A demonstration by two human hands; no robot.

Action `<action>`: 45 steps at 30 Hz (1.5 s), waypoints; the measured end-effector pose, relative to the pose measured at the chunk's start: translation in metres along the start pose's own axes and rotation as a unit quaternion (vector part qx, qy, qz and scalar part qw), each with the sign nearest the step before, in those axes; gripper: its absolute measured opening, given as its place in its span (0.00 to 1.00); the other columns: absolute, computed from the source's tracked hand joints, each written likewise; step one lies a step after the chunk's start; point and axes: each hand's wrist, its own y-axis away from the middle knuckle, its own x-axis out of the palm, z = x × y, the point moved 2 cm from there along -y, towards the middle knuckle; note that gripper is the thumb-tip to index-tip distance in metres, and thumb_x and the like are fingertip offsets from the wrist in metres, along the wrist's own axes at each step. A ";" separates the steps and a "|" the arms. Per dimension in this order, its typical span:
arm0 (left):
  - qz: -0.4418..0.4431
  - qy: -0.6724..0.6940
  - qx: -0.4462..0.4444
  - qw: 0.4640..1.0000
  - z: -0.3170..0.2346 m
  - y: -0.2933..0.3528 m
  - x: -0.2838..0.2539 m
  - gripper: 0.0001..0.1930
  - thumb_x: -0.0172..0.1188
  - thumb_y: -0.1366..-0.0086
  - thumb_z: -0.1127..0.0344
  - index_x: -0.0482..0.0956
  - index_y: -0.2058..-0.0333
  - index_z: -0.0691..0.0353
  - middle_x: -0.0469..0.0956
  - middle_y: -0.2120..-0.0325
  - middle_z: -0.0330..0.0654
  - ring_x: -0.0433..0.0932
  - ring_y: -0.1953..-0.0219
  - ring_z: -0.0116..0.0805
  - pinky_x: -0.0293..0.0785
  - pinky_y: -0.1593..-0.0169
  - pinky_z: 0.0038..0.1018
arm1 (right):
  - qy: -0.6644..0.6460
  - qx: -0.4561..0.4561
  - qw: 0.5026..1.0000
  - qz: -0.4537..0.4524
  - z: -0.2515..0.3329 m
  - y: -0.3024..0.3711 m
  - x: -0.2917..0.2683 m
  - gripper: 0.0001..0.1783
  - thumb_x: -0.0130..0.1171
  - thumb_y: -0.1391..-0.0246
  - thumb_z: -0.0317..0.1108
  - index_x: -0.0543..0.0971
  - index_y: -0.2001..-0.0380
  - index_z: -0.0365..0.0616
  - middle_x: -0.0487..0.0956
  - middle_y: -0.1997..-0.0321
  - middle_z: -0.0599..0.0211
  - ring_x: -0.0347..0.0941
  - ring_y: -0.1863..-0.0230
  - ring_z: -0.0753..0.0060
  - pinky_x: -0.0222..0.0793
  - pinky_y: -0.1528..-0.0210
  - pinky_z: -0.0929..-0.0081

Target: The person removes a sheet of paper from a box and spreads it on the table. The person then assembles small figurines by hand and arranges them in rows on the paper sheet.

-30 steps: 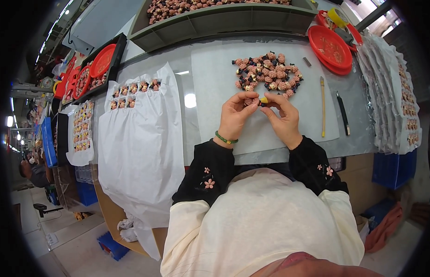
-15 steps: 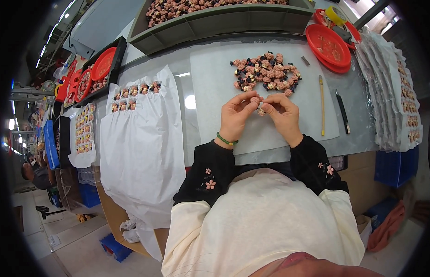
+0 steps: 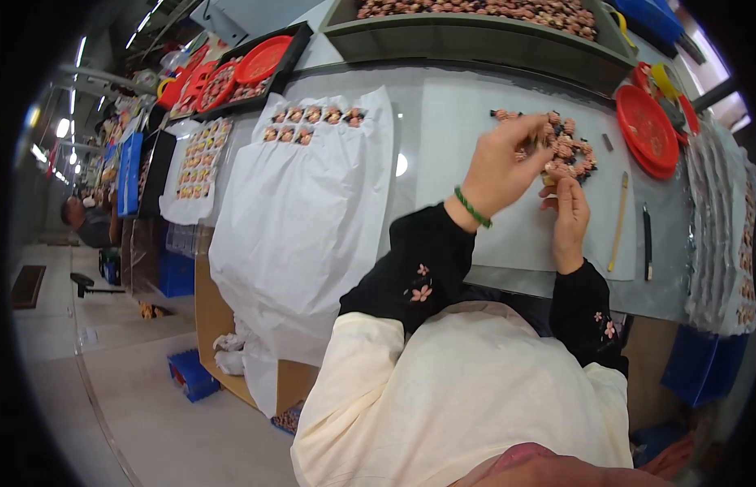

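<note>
A pile of small bumpy pink figures with dark and cream parts lies on a white sheet on the table. Over the pile's left side reaches my left hand; its fingers are smeared by motion, and whether they hold a piece cannot be made out. Just in front of the pile, my right hand pinches a small pink and cream figure between thumb and fingertips. Part of the pile is hidden behind my left hand.
Left of the sheet, white paper partly covers a tray with rows of figures. A large grey-green bin stands behind. To the right are a thin yellow stick, a black pen-like tool, red dishes and stacked trays.
The view has swung left, so the table appears farther right. My hands, which were together at one figure, have parted; the left has moved over the pile.
</note>
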 end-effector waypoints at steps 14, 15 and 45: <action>-0.019 -0.548 -0.150 0.823 0.056 0.031 -0.270 0.20 0.57 0.51 0.70 0.71 0.57 0.66 0.74 0.77 0.44 0.72 0.76 0.35 0.68 0.69 0.26 | 0.045 0.022 0.998 0.040 0.002 0.003 0.004 0.16 0.41 0.41 0.40 0.74 0.63 0.39 0.73 0.70 0.70 0.66 0.72 0.84 0.60 0.73 0.88; -0.016 -0.556 -0.133 0.820 0.065 0.036 -0.271 0.19 0.56 0.50 0.71 0.71 0.57 0.66 0.75 0.73 0.45 0.72 0.73 0.38 0.68 0.67 0.27 | 0.048 0.023 0.998 0.035 0.001 0.002 0.003 0.16 0.41 0.41 0.40 0.74 0.63 0.39 0.73 0.70 0.70 0.66 0.72 0.84 0.60 0.73 0.88; 0.013 -0.263 -0.093 0.960 0.021 0.013 -0.101 0.18 0.53 0.42 0.58 0.73 0.61 0.68 0.76 0.69 0.48 0.75 0.67 0.38 0.69 0.63 0.28 | 0.405 -0.348 0.838 0.114 0.022 -0.039 0.045 0.10 0.57 0.57 0.26 0.76 0.67 0.41 0.76 0.68 0.64 0.70 0.64 0.65 0.67 0.62 0.73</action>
